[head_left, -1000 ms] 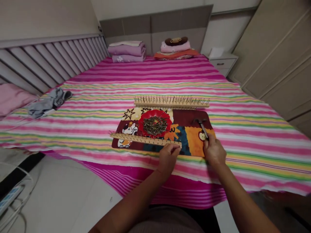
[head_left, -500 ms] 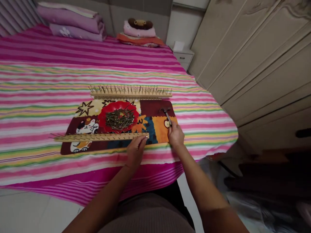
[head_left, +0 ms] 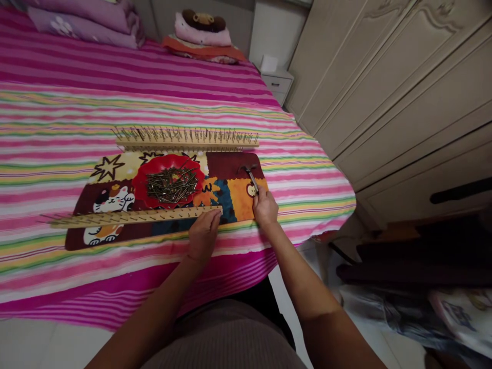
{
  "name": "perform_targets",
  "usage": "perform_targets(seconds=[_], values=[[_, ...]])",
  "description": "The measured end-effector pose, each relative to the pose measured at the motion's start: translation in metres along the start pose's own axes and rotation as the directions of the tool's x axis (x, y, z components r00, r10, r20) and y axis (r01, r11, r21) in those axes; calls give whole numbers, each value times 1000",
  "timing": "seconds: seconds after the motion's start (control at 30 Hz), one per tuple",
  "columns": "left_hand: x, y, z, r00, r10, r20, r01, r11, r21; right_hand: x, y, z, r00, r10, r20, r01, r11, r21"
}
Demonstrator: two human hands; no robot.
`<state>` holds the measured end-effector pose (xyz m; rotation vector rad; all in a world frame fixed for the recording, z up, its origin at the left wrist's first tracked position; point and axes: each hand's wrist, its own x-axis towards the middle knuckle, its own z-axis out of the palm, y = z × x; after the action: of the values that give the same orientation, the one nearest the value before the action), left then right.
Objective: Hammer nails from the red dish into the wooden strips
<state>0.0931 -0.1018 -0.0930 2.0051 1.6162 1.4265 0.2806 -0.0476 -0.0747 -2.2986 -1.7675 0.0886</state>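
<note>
My right hand (head_left: 265, 206) is wrapped round the handle of a claw hammer (head_left: 251, 177), its head over the right part of a patterned mat (head_left: 246, 197). My left hand (head_left: 203, 231) is closed in a pinch at the right end of the nearer wooden strip (head_left: 134, 217); what sits between the fingertips is too small to make out. Rows of nails stick out of this strip. Behind it, a red scalloped bowl (head_left: 138, 185) holds a heap of loose nails (head_left: 171, 184). A second wooden strip (head_left: 188, 143), densely studded with upright nails, lies along the mat's far edge.
A striped cloth (head_left: 307, 179) covers the bed under the mat. Folded purple bedding (head_left: 88, 25) and a smaller folded pile (head_left: 203, 38) lie at the back. A small white cabinet (head_left: 277, 84) and a tall wardrobe (head_left: 384, 102) stand beyond the bed's right side.
The view has swung to the right, so everything sits further left in it. Both hands stay at much the same places, with the hammer still held over the mat.
</note>
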Motion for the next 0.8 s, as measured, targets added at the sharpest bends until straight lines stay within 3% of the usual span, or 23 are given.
perform_targets(seconds=[0.27,0.5,0.67,0.8], values=[[-5,-3,-3,999,-43,4,43,996,75,-2,0,-2,1000,-4,-1,4,999,46],[-5,-6,2,999,26,-48,-17,984,178,2,3,0,1000,-7,-5,7,993,118],[-4,-6,7,994,106,-32,-96,966,239,-6,11,-6,998,-61,-34,69,923,378],[-1,-5,10,991,130,-12,-125,968,216,-47,19,-22,996,-32,-83,78,765,640]])
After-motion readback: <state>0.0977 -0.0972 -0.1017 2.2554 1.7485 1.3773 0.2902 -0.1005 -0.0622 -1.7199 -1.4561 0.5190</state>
